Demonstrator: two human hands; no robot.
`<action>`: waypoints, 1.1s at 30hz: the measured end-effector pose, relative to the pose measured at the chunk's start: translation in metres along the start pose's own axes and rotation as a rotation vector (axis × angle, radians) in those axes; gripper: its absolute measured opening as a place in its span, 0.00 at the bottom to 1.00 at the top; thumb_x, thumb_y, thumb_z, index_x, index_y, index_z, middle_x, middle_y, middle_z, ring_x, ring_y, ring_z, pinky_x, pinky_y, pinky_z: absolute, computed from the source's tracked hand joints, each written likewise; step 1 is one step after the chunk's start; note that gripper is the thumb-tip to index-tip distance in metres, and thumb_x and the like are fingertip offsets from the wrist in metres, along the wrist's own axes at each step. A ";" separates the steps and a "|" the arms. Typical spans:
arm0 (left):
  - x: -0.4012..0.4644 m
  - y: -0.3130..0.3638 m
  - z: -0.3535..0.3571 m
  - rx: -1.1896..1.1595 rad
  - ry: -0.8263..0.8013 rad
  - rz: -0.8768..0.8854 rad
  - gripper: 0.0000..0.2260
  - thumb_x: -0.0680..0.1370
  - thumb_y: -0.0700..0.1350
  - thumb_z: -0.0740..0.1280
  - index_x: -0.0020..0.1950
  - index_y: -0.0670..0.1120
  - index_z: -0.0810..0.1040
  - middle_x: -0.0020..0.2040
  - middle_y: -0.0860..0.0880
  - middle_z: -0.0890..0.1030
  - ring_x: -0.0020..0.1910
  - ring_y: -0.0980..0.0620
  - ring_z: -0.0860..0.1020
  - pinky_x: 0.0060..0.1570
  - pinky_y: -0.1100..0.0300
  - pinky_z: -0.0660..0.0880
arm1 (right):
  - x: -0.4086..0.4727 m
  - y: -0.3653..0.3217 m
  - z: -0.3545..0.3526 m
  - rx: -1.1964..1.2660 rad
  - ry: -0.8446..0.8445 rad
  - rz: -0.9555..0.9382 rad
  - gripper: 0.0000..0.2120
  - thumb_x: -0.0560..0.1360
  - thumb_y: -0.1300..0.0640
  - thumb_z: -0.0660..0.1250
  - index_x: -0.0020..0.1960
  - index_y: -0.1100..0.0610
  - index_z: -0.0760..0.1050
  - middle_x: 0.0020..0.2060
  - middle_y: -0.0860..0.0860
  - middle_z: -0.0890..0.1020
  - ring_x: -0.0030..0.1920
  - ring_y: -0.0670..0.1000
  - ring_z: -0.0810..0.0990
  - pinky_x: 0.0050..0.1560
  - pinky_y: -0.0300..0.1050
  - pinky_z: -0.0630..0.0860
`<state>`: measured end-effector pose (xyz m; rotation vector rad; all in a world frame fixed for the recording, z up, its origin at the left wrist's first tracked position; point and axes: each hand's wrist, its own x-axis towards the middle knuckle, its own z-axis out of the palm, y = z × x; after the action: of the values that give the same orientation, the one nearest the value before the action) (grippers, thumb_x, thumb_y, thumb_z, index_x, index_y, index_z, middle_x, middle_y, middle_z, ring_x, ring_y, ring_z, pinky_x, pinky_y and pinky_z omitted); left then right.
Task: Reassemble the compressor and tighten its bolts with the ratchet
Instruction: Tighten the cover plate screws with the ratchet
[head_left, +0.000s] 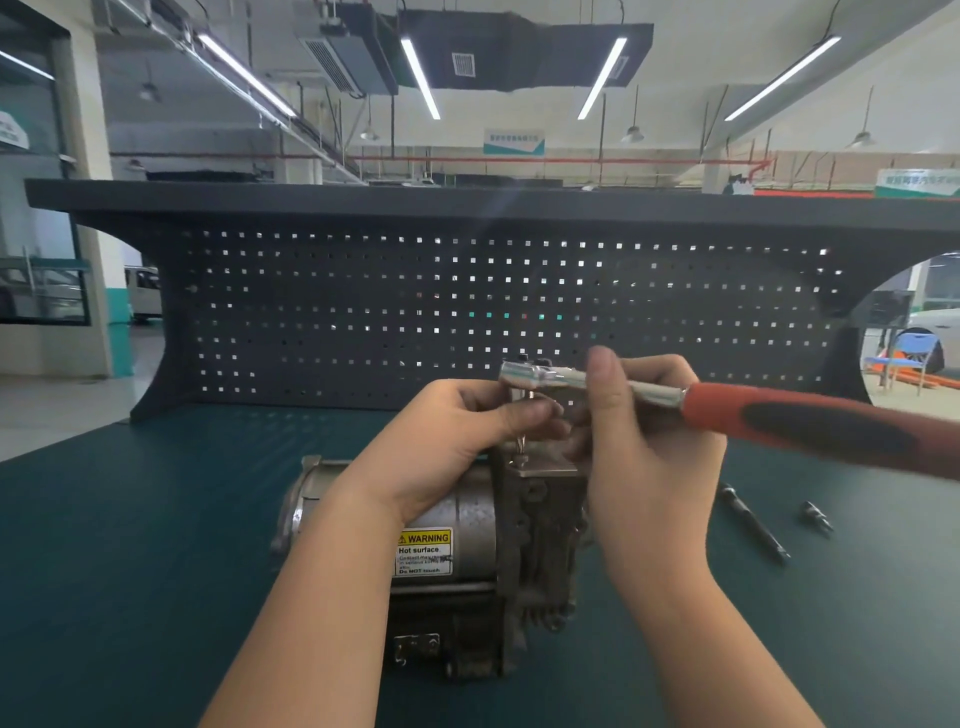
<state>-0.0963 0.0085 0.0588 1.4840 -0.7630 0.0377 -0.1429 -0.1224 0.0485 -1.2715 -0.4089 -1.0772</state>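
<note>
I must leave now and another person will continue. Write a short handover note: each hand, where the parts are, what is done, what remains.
Right hand: grips the ratchet by its metal shaft, the orange handle pointing right; its head is above the compressor.
Left hand: fingers pinch the part hanging under the ratchet head, just over the compressor top.
Compressor: lies on its side on the green bench, warning label facing up.
Loose on the bench, right of it: an extension bar and a small socket.
Done: body looks joined.
Left: seat the tool on the bolt and tighten; how many bolts are already tight cannot be seen.
</note>
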 end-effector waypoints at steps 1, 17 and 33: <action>0.001 -0.001 0.000 0.004 0.011 -0.004 0.17 0.67 0.51 0.74 0.52 0.43 0.85 0.52 0.42 0.85 0.53 0.47 0.83 0.58 0.56 0.77 | 0.003 0.001 -0.001 0.052 0.006 0.053 0.10 0.75 0.47 0.68 0.38 0.48 0.72 0.26 0.47 0.79 0.26 0.45 0.77 0.28 0.36 0.73; 0.001 -0.002 0.003 -0.004 0.023 -0.043 0.11 0.68 0.49 0.73 0.46 0.46 0.86 0.43 0.45 0.86 0.44 0.50 0.85 0.41 0.57 0.81 | 0.009 0.006 -0.005 0.001 0.070 0.112 0.14 0.77 0.52 0.68 0.36 0.55 0.70 0.26 0.45 0.75 0.27 0.43 0.72 0.29 0.33 0.69; 0.003 -0.005 -0.003 -0.063 -0.041 0.021 0.20 0.71 0.42 0.70 0.61 0.37 0.75 0.50 0.39 0.84 0.50 0.44 0.83 0.52 0.57 0.80 | 0.006 0.001 -0.001 0.017 0.003 -0.036 0.12 0.72 0.44 0.67 0.39 0.52 0.72 0.26 0.47 0.79 0.27 0.40 0.77 0.30 0.28 0.70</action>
<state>-0.0903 0.0097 0.0560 1.4206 -0.8064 -0.0007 -0.1392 -0.1254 0.0518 -1.2514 -0.4390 -1.1033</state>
